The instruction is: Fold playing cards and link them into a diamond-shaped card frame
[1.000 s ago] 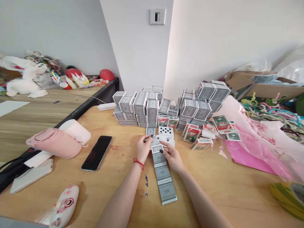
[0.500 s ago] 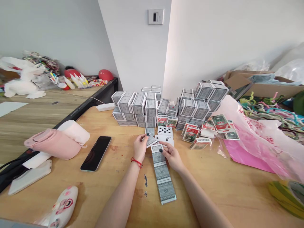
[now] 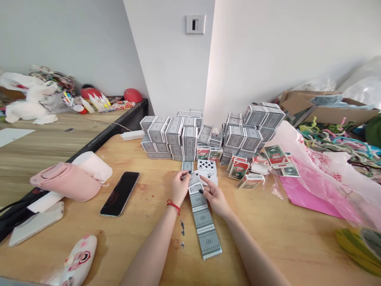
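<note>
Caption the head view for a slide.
Left hand and right hand at the far end of a card strip, stacked decks beyond.

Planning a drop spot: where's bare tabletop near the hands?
Widest: between the right forearm, pink sheet and yellow roll. Narrower: between the phone and left forearm. Crowded: beyond the left hand and right hand, with card stacks and small boxes; between the forearms, the card row.

The only view looks from the wearer's head, forward and down, fairly near the cards (image 3: 209, 240), across the worktop (image 3: 127, 234) to the wall (image 3: 268, 51) beyond.
</note>
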A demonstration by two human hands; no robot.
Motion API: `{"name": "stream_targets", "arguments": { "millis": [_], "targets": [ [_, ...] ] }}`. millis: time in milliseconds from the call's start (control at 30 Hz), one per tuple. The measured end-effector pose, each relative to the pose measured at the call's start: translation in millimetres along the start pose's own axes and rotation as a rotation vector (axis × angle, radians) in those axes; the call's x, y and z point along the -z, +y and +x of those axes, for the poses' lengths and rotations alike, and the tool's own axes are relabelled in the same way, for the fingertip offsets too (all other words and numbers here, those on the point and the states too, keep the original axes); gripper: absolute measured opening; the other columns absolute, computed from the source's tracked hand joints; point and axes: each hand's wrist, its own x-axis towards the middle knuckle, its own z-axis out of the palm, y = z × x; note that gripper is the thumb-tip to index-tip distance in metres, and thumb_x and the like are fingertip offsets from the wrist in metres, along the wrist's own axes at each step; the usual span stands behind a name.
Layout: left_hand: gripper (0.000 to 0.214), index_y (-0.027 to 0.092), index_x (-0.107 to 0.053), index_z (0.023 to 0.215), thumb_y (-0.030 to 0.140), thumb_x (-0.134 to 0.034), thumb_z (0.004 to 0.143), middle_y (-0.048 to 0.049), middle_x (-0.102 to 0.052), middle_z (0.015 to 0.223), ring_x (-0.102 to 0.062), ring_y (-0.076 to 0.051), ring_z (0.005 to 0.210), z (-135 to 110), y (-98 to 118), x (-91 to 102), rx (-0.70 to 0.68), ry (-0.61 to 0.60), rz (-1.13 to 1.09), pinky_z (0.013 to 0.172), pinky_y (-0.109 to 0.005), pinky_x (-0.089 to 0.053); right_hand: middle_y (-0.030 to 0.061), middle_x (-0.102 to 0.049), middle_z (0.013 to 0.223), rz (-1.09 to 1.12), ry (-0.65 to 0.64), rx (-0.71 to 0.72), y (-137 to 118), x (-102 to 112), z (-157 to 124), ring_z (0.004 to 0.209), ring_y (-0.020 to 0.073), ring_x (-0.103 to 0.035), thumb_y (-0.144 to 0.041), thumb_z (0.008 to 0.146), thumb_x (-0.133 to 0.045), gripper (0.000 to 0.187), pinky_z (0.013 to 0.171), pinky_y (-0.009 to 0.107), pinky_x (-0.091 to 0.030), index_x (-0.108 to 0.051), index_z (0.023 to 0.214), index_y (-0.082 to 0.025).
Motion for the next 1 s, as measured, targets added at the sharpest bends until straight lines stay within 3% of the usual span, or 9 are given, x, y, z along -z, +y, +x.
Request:
{"name": "stream_targets", "arguments": {
  "millis": [433, 1000],
  "targets": [
    [0.02, 0.014, -0.066, 0.084, 0.028, -0.058, 0.071, -0.0088, -0.068, 0.086, -0.062, -0.018, 0.082, -0.8, 5.3, -0.4, -0.001, -0.112, 0.014, 0.073, -0.029, -0.047, -0.0046, -0.054, 0.062, 0.024, -0.072, -0.021, -0.8, 0.9, 1.0, 0.057, 0.0117, -0.048, -0.032, 0.073, -0.061, 0.072, 0.056, 0.023, -0.036, -0.026, 0.135, -0.018],
    [0.024, 0.014, -0.066, 0.084, 0.033, -0.06, 0.07, -0.0091, -0.068, 0.087, -0.062, -0.018, 0.081, -1.3, 5.1, -0.3, 0.045, -0.143, -0.026, 0.071, -0.028, -0.047, -0.0017, -0.06, 0.069, 0.053, -0.1, 0.0, -4.6, -0.8, 0.2, 0.061, 0.0127, -0.052, -0.027, 0.073, -0.062, 0.064, 0.062, 0.026, -0.04, -0.035, 0.131, -0.021]
  ]
}}
